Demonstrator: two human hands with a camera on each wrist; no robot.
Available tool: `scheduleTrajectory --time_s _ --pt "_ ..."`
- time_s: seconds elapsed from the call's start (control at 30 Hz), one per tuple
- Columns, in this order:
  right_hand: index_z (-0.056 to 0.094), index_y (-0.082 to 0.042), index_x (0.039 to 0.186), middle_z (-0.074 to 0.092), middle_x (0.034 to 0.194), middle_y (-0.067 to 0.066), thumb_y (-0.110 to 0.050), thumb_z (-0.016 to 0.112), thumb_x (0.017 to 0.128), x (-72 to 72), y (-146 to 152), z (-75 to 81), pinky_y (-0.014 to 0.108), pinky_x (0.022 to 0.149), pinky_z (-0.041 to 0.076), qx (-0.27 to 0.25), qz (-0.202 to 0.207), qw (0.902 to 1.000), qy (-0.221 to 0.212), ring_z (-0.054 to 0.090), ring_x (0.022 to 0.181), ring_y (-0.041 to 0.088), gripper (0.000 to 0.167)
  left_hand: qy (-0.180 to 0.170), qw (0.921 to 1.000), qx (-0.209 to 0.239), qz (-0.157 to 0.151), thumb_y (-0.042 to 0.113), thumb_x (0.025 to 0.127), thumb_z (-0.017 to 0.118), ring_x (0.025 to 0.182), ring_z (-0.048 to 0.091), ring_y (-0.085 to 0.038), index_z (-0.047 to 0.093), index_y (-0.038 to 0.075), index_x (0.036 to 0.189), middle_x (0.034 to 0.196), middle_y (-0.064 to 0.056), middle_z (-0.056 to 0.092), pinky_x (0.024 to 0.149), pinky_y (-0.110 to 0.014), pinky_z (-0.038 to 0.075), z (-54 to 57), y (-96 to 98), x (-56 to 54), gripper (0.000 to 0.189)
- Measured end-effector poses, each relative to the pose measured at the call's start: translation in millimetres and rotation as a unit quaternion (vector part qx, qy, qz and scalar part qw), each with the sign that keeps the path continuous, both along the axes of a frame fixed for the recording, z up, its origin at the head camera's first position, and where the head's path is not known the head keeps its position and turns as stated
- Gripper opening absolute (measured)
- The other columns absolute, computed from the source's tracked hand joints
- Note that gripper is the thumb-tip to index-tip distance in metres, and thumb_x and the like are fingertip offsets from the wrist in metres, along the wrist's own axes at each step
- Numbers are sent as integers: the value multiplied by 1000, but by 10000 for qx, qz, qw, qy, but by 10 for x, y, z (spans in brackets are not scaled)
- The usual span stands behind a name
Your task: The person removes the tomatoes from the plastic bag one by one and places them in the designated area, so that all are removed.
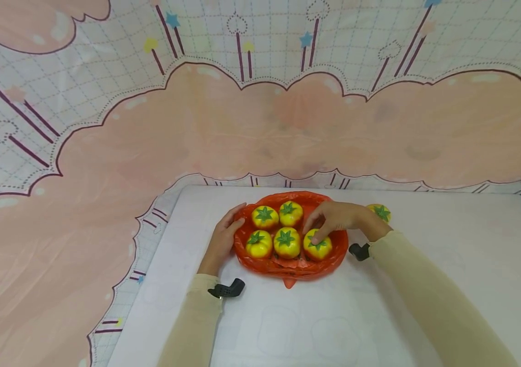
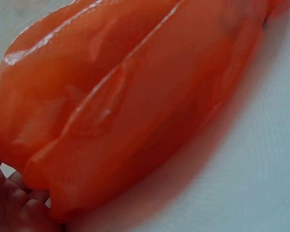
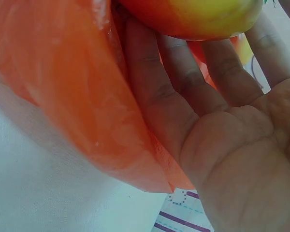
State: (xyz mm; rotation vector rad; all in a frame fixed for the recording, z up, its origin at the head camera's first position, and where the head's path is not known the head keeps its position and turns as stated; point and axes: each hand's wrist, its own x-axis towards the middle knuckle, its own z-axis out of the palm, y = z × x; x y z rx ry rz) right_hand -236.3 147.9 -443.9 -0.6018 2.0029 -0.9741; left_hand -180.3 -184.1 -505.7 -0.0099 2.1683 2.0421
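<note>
A red plastic bag (image 1: pixel 291 272) lies spread open on the table, with several yellow-and-red toy tomatoes (image 1: pixel 287 242) sitting inside it, green star-shaped tops upward. At the bag's left rim, my left hand (image 1: pixel 221 238) grips the plastic, thumb over the edge; the left wrist view shows the bag's outer wall (image 2: pixel 125 106). My right hand (image 1: pixel 340 216) reaches in over the right side and holds the front-right tomato (image 1: pixel 318 251), its thumb on the top. In the right wrist view, the fingers reach under that tomato (image 3: pixel 198 17), beside the bag's wall (image 3: pixel 72 92).
Another toy tomato (image 1: pixel 381 211) rests on the white table (image 1: pixel 448 234) outside the bag, partly hidden behind my right wrist. A patterned pink-and-white cloth (image 1: pixel 260 132) hangs beyond the table's back edge and along its left side.
</note>
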Motion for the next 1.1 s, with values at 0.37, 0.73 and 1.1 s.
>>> scheduleTrajectory --time_s 0.37,0.73,1.1 --pt "76 -15 114 72 118 2 -28 85 83 11 -1 3 32 92 59 -4 14 10000 -12 61 108 22 34 -21 9999 96 -33 26 106 52 149 39 -20 51 27 150 158 6 45 121 -44 37 -13 -3 -4 45" --pt "76 -14 115 71 121 3 -26 84 84 4 -23 30 33 95 59 -111 80 9999 -48 62 112 22 34 9 10000 -2 -28 27 105 52 150 38 -20 51 28 150 158 7 45 121 -44 37 -24 -22 -24 45" --pt "76 -14 115 70 123 4 -27 83 85 3 -26 44 35 95 59 -87 45 10000 -7 60 116 23 34 -9 10000 59 -24 27 105 53 148 40 -20 52 28 149 157 6 47 121 -44 38 -13 -11 -17 44"
